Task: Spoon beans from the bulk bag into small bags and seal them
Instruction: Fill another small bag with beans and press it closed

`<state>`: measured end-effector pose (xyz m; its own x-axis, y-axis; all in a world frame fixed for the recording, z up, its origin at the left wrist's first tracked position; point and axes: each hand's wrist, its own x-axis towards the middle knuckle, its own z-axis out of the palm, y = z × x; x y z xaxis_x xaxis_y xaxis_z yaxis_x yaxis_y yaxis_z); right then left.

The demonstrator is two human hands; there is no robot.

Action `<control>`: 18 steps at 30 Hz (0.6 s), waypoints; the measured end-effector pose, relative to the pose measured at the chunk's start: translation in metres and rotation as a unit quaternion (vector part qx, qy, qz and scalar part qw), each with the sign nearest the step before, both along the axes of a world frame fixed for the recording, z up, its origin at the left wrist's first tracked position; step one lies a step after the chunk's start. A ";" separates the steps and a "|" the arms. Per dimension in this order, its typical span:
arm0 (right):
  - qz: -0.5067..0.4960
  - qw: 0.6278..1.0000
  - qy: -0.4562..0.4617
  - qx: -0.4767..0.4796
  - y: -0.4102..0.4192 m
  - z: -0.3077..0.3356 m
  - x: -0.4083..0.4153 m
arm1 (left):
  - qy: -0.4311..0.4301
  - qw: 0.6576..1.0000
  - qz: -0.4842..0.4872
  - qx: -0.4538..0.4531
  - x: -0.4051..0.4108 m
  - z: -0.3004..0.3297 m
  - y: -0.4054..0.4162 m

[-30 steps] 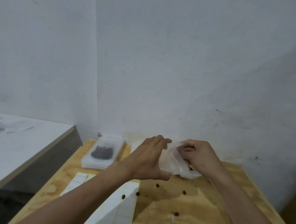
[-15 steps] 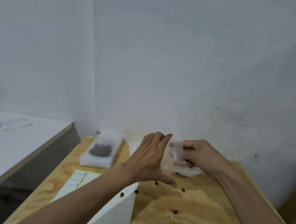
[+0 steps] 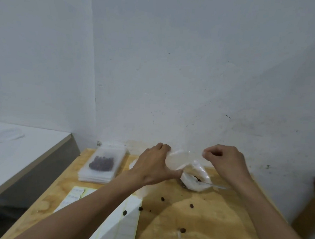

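- A flat stack of clear small bags lies far left on the plywood counter, dark beans showing through the top one.
- Label sheets lie nearer; their print is unreadable.
- The left hand and right hand, fingers closed, pinch a translucent small bag held up between them.
- Below, the crumpled bulk bag holds a metal spoon.
- Loose beans dot the wood.

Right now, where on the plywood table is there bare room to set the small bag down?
Bare plywood lies near the right forearm, past the loose beans. The far edge is crowded: stack of bags, bulk bag with spoon. The label sheet fills the left.
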<state>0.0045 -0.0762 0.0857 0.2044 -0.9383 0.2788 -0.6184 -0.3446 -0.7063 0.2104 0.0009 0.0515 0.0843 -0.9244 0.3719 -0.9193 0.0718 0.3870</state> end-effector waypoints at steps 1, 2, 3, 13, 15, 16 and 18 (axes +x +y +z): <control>-0.051 0.995 0.087 -0.016 -0.008 -0.004 -0.010 | 0.077 0.997 0.004 0.032 0.000 0.003 -0.001; -0.088 0.982 0.165 0.002 -0.015 -0.008 -0.019 | 0.167 0.983 -0.005 0.070 0.001 0.004 -0.003; -0.112 0.967 0.224 0.046 -0.020 -0.014 -0.028 | 0.268 0.957 -0.023 0.110 0.001 0.005 -0.005; 0.005 0.991 0.134 0.016 -0.007 -0.043 -0.047 | 0.431 0.874 0.016 0.225 -0.021 -0.011 -0.035; -0.018 0.985 0.149 -0.080 -0.005 -0.038 -0.046 | 0.438 0.873 0.034 0.212 -0.018 -0.015 -0.042; -0.025 0.981 0.159 -0.106 -0.002 -0.036 -0.045 | 0.439 0.875 0.028 0.203 -0.017 -0.014 -0.044; -0.034 0.973 0.194 -0.120 0.004 -0.034 -0.042 | 0.440 0.878 0.012 0.187 -0.017 -0.011 -0.045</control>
